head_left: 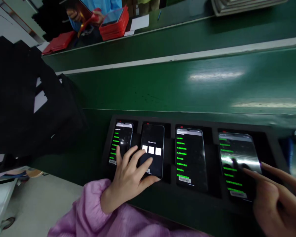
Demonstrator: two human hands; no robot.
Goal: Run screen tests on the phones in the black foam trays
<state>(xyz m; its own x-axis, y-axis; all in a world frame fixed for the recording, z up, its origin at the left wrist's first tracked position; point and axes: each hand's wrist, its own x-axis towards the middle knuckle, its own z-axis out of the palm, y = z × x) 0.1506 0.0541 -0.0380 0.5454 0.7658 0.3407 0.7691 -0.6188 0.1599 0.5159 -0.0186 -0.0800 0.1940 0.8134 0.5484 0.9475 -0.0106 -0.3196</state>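
Tap light, one fingertip at a time

Reaching over the second phone with the left hand, fingers spread wide, clasping nothing, thumb at its lower edge; pointing at the fourth phone with the right hand, fingers extended, no hold visible. Cannot tell whether touching the screens. Find both in cut-outs of the black tray, on the green worktop, with the third phone between. Aim squarely at one of the white squares below "Vibrator test"; lift spare fingers clear, especially above the first phone, to avoid stray taps. Press softly, nudging nothing askew, and look past the glare on the fourth phone.
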